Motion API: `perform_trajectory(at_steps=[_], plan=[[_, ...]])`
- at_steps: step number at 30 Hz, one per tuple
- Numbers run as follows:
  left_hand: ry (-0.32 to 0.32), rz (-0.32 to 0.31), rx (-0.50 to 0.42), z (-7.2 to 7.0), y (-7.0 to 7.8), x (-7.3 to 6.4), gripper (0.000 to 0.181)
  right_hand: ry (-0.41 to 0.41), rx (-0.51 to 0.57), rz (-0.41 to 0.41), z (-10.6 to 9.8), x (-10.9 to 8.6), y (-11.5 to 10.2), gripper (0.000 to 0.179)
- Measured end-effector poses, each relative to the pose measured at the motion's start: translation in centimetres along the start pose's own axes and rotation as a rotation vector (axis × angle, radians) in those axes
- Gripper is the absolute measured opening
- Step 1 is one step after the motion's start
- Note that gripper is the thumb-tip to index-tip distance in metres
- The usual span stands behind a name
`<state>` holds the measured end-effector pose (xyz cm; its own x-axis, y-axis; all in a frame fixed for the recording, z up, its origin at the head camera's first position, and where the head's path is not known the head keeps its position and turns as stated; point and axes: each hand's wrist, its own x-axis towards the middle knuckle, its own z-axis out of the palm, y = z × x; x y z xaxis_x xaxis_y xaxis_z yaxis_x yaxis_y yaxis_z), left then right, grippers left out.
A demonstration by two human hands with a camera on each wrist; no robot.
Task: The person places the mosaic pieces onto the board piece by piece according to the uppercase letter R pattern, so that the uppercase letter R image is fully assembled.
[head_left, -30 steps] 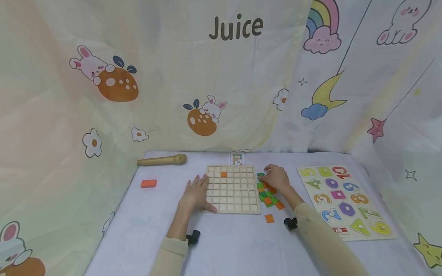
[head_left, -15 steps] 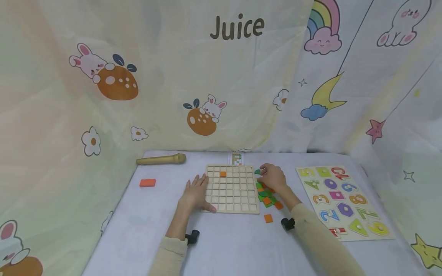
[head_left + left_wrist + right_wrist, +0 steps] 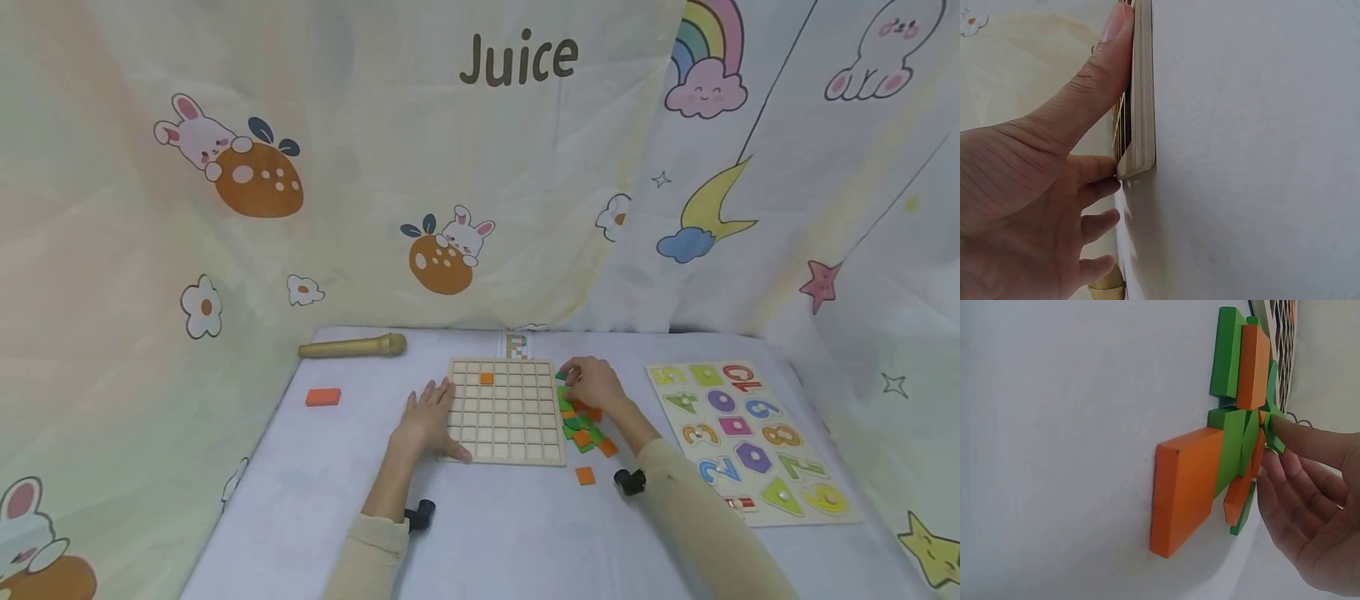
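Note:
My left hand (image 3: 424, 423) rests with spread fingers along the left side of a wooden grid board (image 3: 511, 418), its thumb at the board's near edge. One orange square tile (image 3: 487, 378) sits in a cell of the far part of the grid. Right of the board lies a loose pile of green and orange tiles (image 3: 582, 437). Over the pile's far end, my right hand (image 3: 598, 385) has curled fingers. In the right wrist view, its thumb and fingers pinch a green tile (image 3: 1277, 439); the fingers partly hide the contact. A single orange tile (image 3: 586, 476) lies nearer me.
On the right lies a number and shape puzzle board (image 3: 752, 446). A wooden microphone-shaped stick (image 3: 352, 347) and a red-orange block (image 3: 323, 397) are on the left. Behind the grid board is a small printed pattern card (image 3: 516, 345), with a patterned curtain beyond.
My right hand has shifted slightly left at the pile's far end, and a dark green tile by its fingertips has moved left with it. My left hand stays on the board.

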<state>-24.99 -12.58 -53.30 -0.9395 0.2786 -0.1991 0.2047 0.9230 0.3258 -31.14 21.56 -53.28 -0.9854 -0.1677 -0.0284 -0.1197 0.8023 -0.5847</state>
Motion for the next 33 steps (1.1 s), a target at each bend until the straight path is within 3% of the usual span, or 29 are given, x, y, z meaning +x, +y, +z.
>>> perform_trajectory(at_steps=[8, 12, 21, 33], plan=[[0.012, 0.004, 0.017, 0.1, 0.0, 0.2, 0.145, 0.014, 0.126, 0.024, -1.4, 0.5, -0.3, 0.041], [0.010, -0.010, 0.010, -0.4, 0.5, -0.2, 0.142, 0.035, 0.170, -0.002, -1.5, 1.1, -0.9, 0.040], [0.021, -0.003, 0.018, -0.1, 0.2, 0.0, 0.144, 0.047, 0.328, -0.012, -0.2, 2.3, -2.1, 0.037], [0.023, -0.022, 0.015, -0.3, 0.6, -0.3, 0.145, 0.036, 0.411, -0.049, 2.7, 3.6, -4.3, 0.033]])
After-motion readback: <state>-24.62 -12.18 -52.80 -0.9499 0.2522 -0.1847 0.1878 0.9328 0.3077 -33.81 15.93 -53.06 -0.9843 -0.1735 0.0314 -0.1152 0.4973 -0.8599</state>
